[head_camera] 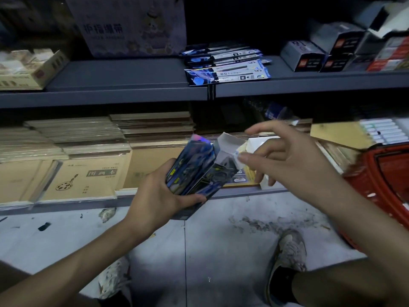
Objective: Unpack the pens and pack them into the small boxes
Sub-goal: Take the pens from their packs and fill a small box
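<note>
Gripping glossy pen packets (192, 161) and small box (218, 171), left hand (159, 192) clenched round both; right hand (285, 160) fingers loose, thumb touching flap (226, 140); card likely light, crushable; film slippery; hold box sides.

There is one open small box (218, 173), one bundle of pen packets (190, 165) too overlapped to count, and about five loose packets (228, 65) fanned on the shelf. One bear-printed carton (132, 25), one red basket (380, 173) and two shoes (286, 260) show too.

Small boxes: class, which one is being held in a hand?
The dark box with its white flap raised, gripped by the left hand; the others sit on the upper shelf.
</note>
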The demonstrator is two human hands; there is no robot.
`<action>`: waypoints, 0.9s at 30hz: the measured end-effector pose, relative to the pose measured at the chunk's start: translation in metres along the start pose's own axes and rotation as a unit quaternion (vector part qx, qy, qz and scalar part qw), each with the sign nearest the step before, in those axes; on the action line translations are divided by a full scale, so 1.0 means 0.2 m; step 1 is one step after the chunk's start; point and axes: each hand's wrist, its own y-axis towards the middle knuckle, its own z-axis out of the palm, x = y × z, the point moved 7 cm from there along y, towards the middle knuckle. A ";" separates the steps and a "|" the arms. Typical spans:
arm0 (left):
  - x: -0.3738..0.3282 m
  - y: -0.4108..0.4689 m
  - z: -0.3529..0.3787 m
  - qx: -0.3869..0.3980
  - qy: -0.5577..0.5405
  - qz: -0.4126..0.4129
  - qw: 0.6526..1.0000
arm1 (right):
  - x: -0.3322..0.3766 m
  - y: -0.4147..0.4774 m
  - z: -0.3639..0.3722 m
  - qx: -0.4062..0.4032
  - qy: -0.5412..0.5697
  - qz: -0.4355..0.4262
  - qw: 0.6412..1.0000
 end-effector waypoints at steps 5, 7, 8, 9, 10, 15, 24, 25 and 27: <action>-0.01 0.01 -0.02 -0.016 0.010 -0.001 1.000 | 0.01 0.01 -0.06 -0.064 -0.008 -0.026 0.998; -0.01 0.01 -0.03 -0.021 0.023 0.003 0.999 | 0.01 0.00 -0.04 -0.068 -0.007 -0.017 0.998; -0.01 0.01 -0.03 -0.023 0.027 0.004 0.999 | 0.00 -0.01 -0.02 -0.065 -0.002 -0.009 0.998; -0.02 0.00 -0.03 -0.024 0.030 0.006 0.999 | -0.01 -0.01 0.01 -0.064 0.000 -0.001 0.998; -0.02 0.00 -0.03 -0.024 0.033 0.008 0.999 | -0.02 -0.02 0.03 -0.068 -0.002 0.007 0.998; -0.03 -0.01 -0.02 -0.020 0.055 0.023 0.998 | -0.12 -0.01 0.09 -0.090 -0.046 0.096 0.990; -0.03 -0.02 -0.01 -0.002 0.074 0.027 0.997 | -0.14 0.03 0.08 -0.025 -0.033 0.159 0.986; -0.03 -0.02 -0.01 -0.001 0.073 0.025 0.997 | -0.13 0.03 0.08 -0.024 -0.034 0.154 0.987; -0.03 -0.02 -0.01 0.000 0.077 0.026 0.997 | -0.13 0.03 0.07 -0.037 -0.060 0.136 0.988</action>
